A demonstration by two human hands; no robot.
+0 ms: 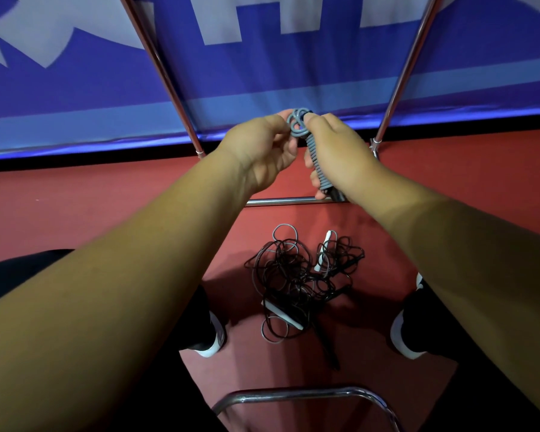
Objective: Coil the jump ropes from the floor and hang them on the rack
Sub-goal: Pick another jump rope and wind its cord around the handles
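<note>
Item: thin grey cord jump rope (313, 151), wound in tight turns about its handle. Right hand (343, 151) curls round the wraps; left hand (259, 151) pinches the top loops. Probably light and springy, so grip across the wraps. Below the 2 hands: tangled black ropes (296, 282) on red floor (106, 194).

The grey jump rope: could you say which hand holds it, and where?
Both hold the grey jump rope: right hand round its wound middle, left hand pinching the top loops.

blue banner (293, 67), white lettering cropped, unreadable
</note>
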